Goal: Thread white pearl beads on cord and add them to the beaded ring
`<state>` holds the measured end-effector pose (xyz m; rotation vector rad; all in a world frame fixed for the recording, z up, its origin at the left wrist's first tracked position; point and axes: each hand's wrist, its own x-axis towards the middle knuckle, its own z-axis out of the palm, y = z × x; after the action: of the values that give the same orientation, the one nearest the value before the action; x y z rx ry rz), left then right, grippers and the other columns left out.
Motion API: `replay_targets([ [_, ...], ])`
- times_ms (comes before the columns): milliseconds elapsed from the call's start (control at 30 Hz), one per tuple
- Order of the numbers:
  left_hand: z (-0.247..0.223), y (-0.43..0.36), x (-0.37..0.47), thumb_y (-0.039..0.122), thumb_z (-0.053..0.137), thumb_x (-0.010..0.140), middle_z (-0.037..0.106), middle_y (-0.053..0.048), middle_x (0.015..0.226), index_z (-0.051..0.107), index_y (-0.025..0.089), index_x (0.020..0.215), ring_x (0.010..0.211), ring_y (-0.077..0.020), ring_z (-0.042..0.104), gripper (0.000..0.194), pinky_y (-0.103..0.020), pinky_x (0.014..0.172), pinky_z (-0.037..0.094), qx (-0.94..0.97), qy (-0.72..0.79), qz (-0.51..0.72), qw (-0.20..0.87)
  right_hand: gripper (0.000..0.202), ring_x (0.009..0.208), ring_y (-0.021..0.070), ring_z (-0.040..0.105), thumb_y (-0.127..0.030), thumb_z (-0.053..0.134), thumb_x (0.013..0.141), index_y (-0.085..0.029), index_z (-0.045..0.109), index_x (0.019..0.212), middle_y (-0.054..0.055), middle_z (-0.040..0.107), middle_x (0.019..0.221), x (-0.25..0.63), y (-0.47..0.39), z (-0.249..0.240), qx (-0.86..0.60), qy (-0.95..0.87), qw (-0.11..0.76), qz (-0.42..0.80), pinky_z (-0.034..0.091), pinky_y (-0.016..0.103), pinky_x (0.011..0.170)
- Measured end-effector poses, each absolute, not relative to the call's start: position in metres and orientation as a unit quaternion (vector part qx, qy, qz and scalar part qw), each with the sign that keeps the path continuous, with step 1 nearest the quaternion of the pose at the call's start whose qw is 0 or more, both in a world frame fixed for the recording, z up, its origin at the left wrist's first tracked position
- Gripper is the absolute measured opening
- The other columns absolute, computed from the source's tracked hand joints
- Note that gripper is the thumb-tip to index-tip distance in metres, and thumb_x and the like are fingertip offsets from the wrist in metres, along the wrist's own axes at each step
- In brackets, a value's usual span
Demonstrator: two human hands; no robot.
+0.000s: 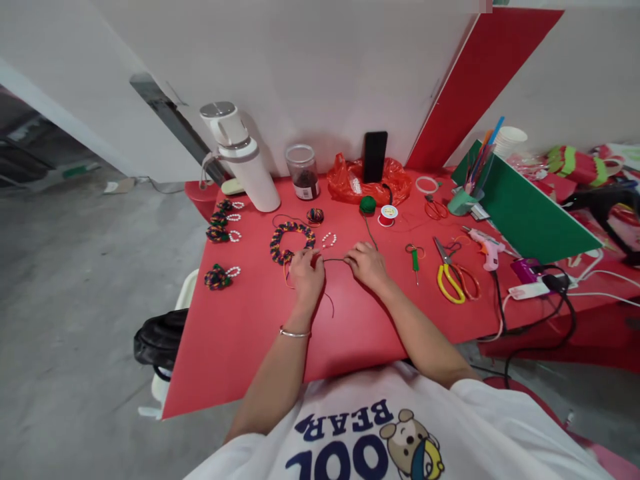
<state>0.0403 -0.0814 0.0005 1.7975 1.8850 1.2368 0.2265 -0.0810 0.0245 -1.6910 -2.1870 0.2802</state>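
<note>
A dark green yarn strand [334, 260] runs stretched between my two hands over the red table. My left hand [306, 270] pinches one stretch of it, and a loose tail hangs below. My right hand [366, 265] is closed on it too, with the yarn leading up to a green yarn ball [367, 205]. Beside my left hand lies a multicoloured crocheted ring [293, 230], partly behind the fingers. A small loop of white beads [329, 240] rests just beyond the hands. Further back sits a multicoloured yarn ball [315, 215].
Several yarn pieces with bead loops [219, 277] line the left edge. A white flask [255, 177], a jar [303, 175] and a phone [375, 157] stand behind. To the right lie a green-handled hook [415, 259], scissors [450, 281], a pink glue gun [490, 248] and a power strip [530, 289].
</note>
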Motion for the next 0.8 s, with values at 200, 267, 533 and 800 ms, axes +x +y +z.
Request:
replay_targets([
  [200,-0.009,-0.069,0.038,0.022,0.058,0.086,0.072,-0.010,0.104,0.074,0.020,0.109,0.100,-0.0255,0.070,0.028,-0.043,0.096,0.055,0.604,0.647,0.442,0.149,0.021,0.104,0.0263,0.058,-0.030,0.061,0.100,-0.024,0.079,0.109,0.010,0.070,0.106,0.219,-0.073,0.030,-0.629,-0.745,0.209,0.076,0.046,0.035,0.083],
  [267,-0.012,-0.065,0.038,0.019,0.057,0.085,0.072,-0.009,0.103,0.071,0.018,0.117,0.097,-0.0236,0.070,0.035,-0.041,0.094,0.056,0.594,0.634,0.467,0.167,0.022,0.105,0.0252,0.058,-0.034,0.065,0.099,-0.027,0.077,0.116,0.008,0.070,0.107,0.207,-0.063,0.029,-0.599,-0.761,0.229,0.095,0.045,0.034,0.085],
  [533,-0.020,-0.060,0.040,0.008,0.059,0.082,0.072,-0.010,0.107,0.069,0.018,0.120,0.093,-0.0209,0.071,0.040,-0.037,0.088,0.059,0.573,0.574,0.545,0.214,0.022,0.099,0.0237,0.058,-0.036,0.063,0.101,-0.024,0.081,0.102,0.008,0.070,0.098,0.182,-0.035,0.015,-0.567,-0.772,0.255,0.129,0.044,0.033,0.083],
  [800,-0.011,-0.053,0.050,0.010,0.063,0.081,0.070,-0.011,0.124,0.070,0.020,0.123,0.083,-0.0146,0.068,0.044,-0.025,0.066,0.054,0.542,0.533,0.579,0.294,0.016,0.089,0.0202,0.061,-0.028,0.063,0.097,-0.021,0.077,0.095,0.006,0.068,0.096,0.192,-0.036,0.009,-0.543,-0.732,0.355,0.208,0.046,0.031,0.081],
])
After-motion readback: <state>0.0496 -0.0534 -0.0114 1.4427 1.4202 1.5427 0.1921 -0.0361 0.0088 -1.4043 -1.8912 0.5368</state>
